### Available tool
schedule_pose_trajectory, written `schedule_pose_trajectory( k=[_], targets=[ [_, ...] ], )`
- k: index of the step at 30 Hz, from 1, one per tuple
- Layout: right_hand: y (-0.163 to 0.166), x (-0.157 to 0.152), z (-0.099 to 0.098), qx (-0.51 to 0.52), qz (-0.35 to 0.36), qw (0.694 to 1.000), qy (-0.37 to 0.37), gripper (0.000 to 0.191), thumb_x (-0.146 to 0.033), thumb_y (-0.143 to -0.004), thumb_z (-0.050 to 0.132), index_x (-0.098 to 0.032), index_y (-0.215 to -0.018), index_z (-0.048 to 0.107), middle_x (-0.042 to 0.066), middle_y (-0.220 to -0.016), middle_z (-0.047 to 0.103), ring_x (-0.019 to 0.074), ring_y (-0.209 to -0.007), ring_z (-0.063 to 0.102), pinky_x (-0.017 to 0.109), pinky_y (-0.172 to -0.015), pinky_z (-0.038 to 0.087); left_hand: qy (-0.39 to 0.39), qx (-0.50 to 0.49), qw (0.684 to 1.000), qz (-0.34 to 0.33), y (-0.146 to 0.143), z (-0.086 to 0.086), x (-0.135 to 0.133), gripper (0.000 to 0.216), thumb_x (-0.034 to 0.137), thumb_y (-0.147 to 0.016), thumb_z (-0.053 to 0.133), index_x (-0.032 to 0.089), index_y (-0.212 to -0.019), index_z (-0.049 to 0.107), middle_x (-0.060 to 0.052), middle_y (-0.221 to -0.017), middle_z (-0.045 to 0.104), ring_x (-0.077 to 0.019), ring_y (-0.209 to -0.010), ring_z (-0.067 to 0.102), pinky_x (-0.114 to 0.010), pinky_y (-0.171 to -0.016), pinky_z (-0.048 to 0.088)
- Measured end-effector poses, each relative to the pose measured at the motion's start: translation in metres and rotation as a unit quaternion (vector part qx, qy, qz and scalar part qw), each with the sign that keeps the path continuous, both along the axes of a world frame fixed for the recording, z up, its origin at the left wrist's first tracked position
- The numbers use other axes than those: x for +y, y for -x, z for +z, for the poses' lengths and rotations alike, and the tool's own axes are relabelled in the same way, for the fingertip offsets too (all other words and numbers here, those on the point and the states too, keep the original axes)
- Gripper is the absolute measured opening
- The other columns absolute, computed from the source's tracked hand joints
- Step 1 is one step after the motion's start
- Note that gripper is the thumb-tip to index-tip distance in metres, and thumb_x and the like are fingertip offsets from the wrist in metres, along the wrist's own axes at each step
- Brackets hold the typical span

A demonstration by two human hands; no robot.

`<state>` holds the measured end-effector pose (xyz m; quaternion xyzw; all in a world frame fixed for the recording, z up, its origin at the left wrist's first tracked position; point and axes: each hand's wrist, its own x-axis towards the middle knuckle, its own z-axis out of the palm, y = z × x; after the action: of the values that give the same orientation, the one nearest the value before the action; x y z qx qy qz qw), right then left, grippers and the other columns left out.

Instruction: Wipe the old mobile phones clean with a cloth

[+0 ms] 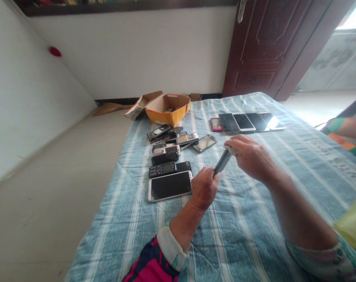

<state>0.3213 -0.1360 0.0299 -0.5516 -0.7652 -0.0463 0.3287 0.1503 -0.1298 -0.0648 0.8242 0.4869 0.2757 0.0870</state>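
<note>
My left hand (206, 188) is closed around the lower end of a dark, slim mobile phone (223, 162), held tilted and nearly edge-on above the cloth-covered table. At the phone's upper end my right hand (251, 158) is closed, with a small whitish wad (231, 150), like a cloth or tissue, pinched against the phone. Just left of my left hand lies a white smartphone (169, 186) with a black screen. Behind it are a black keypad phone (162, 169) and a heap of older phones (178, 139). A grey touchscreen phone (205, 143) lies beyond my hands.
An orange cardboard box (169, 113) with its lid open stands at the table's far left corner. To the right, several smartphones (244, 122) lie in a row beside a red phone (216, 124). Yellow plastic (354, 223) and another person's arm (350, 129) show at the right edge.
</note>
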Motion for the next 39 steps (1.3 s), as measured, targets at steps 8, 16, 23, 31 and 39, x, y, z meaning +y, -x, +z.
schedule_pose_trajectory(
  k=[8,16,23,31,39],
  targets=[
    [-0.016,0.022,-0.03,0.076,-0.011,0.997,0.026,0.026,-0.008,-0.082,0.048,-0.018,-0.09,0.07,0.006,-0.088,0.068,0.0183,-0.083,0.063,0.029,-0.074,0.047,-0.066,-0.021,0.998,-0.012,0.002,0.007,0.001,0.022,0.032,-0.097,0.046,0.02,-0.092,0.064,-0.003,-0.072,0.065,-0.0153,-0.065,0.06,-0.025,-0.059,0.038],
    [0.002,0.02,-0.037,-0.007,0.012,0.998,0.068,0.025,-0.007,-0.083,0.046,-0.017,-0.084,0.069,0.009,-0.091,0.068,0.02,-0.089,0.059,0.029,-0.074,0.044,-0.066,-0.034,0.997,-0.017,0.002,0.007,0.002,0.028,0.034,-0.099,0.042,0.018,-0.094,0.064,-0.003,-0.074,0.066,-0.0148,-0.067,0.061,-0.025,-0.061,0.039],
    [0.016,0.01,-0.027,0.003,0.086,0.988,0.127,0.026,-0.001,-0.077,0.044,-0.016,-0.082,0.066,0.006,-0.087,0.064,0.0166,-0.083,0.056,0.027,-0.072,0.039,-0.111,-0.021,0.994,-0.008,0.001,0.004,0.003,0.027,0.034,-0.099,0.043,0.019,-0.088,0.063,-0.002,-0.069,0.065,-0.0137,-0.062,0.06,-0.026,-0.057,0.035],
    [0.026,0.002,-0.021,-0.017,0.105,0.979,0.172,0.019,-0.003,-0.077,0.046,-0.017,-0.073,0.059,0.004,-0.08,0.058,0.0146,-0.077,0.049,0.026,-0.066,0.032,-0.1,-0.022,0.995,0.006,0.001,0.0,0.004,0.018,0.028,-0.093,0.052,0.019,-0.082,0.062,-0.003,-0.07,0.067,-0.0147,-0.061,0.06,-0.028,-0.056,0.033],
    [0.022,0.001,-0.022,-0.036,0.113,0.978,0.172,0.019,-0.002,-0.078,0.047,-0.016,-0.075,0.06,0.004,-0.082,0.057,0.014,-0.077,0.047,0.026,-0.064,0.03,-0.053,-0.027,0.998,0.01,0.001,0.0,0.004,0.015,0.029,-0.09,0.057,0.019,-0.081,0.063,-0.003,-0.074,0.07,-0.0148,-0.064,0.062,-0.027,-0.057,0.034]
  ],
)
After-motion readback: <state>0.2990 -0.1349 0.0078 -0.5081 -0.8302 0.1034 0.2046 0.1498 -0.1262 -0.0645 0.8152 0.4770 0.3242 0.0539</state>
